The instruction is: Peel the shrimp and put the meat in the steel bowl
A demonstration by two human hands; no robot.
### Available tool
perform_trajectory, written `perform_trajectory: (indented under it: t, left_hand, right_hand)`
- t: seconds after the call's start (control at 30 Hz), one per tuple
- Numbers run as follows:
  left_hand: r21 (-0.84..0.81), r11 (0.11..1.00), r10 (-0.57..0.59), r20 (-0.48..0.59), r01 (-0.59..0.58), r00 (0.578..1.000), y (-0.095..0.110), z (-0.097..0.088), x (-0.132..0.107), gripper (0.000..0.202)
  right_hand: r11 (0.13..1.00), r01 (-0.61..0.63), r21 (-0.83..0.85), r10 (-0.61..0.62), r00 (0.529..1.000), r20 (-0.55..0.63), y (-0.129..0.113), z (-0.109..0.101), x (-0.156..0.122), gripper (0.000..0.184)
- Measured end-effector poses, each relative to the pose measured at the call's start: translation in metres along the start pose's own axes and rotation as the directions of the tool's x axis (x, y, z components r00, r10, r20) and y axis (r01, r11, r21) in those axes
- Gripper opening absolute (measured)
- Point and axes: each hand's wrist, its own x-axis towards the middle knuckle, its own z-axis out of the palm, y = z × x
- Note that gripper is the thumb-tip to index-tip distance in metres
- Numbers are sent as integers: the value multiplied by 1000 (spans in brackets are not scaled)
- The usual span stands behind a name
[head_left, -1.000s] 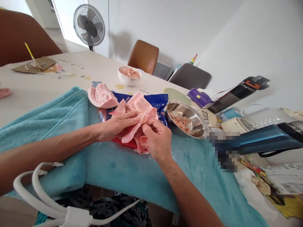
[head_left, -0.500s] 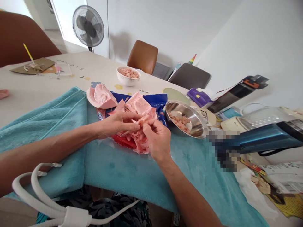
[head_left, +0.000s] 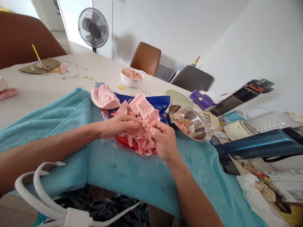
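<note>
Between my hands is a small pomelo segment (head_left: 143, 124), its pale membrane partly torn from the flesh. My left hand (head_left: 120, 125) pinches one side of it, fingers stretched along the piece. On the other side, my right hand (head_left: 164, 138) grips it with thumb and curled fingers. Below lies a heap of pink membrane scraps (head_left: 143, 146) on a blue and red plastic bag (head_left: 157, 100). Thick pink pomelo rind (head_left: 105, 97) rests at the heap's far left. A steel bowl (head_left: 201, 124) holding peeled pulp (head_left: 182, 124) stands tilted right of my right hand.
A white bowl (head_left: 132, 82) full of pulp stands farther back. The bag lies on a teal towel (head_left: 113, 170). To the right are a blue bottle (head_left: 260, 142), a phone (head_left: 227, 159) and a purple packet (head_left: 202, 100). White cables (head_left: 40, 201) hang at lower left.
My right hand has drawn slightly right and away from the left, exposing more of the segment between them. The whole view has shifted a little.
</note>
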Motion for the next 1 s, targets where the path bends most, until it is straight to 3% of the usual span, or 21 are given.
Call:
perform_trajectory:
  t: [0.2, 0.33, 0.4, 0.53, 0.67, 0.8, 1.0]
  left_hand:
    - [-24, 1000, -20, -173, 17, 985, -2, -3, 0, 20]
    - [-167, 984, -66, -22, 61, 998, 0, -4, 0, 33]
    - [-208, 977, -53, -2, 51, 999, 0, -4, 0, 30]
    - [-166, 986, -33, -99, 16, 995, -1, -4, 1, 28]
    - [-16, 996, 78, -188, -83, 979, -2, 0, 2, 20]
    - [163, 980, 147, -209, -113, 967, -2, 4, 1, 21]
    - [198, 976, 134, -197, -94, 971, -1, 8, 2, 29]
  right_hand:
    - [973, -117, 199, 94, 988, 121, -3, -6, 2, 12]
    - [911, -192, 364, 109, 965, 237, -5, -11, 7, 12]
    - [907, -187, 378, 102, 967, 236, -6, -13, 9, 12]
    - [972, -99, 215, 83, 993, 80, -4, -9, 8, 16]
    - [996, 89, -16, -90, 993, -72, 3, 0, 4, 24]
    - [925, 249, -287, -294, 947, -125, 6, 7, 2, 20]
    - [844, 292, -449, -387, 913, -133, 10, 8, 3, 8]
